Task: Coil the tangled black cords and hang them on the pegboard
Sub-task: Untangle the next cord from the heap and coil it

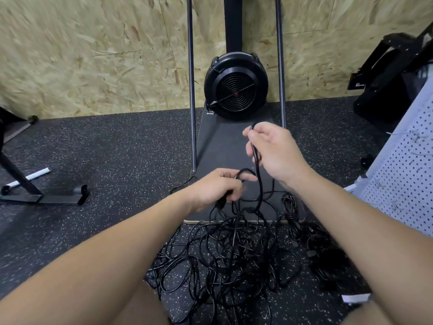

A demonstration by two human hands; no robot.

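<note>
— Head view, looking down: where are the arms?
— Both stretched forward from the near edge, forearms bare, meeting over the far part of the tangled black cords.
— Left hand?
— Lower and nearer, back of the hand up, fingers curled round a loop of cord; gripping it, with a dark plug-like end poking out beneath the palm.
— Right hand?
— Raised higher and farther, wrist bent, thumb and fingers pinching one strand of cord; closed on it, strand hanging down from the pinch toward the left hand's loop.
— And the cords themselves?
— Heaped loose on the speckled black floor between the forearms, far edge spilling onto the dark platform. Another bundle of black cord just right of the heap, partly hidden by the right forearm.
— Pegboard?
— White, perforated pegboard at the right edge, tilted in the wide view, a few small hooks on it, well apart from the hands.
— Beyond the hands?
— Round black fan housing at the far end of the platform, flanked by two upright metal poles, against a chipboard wall. Black metal stand foot on the floor at left
</note>
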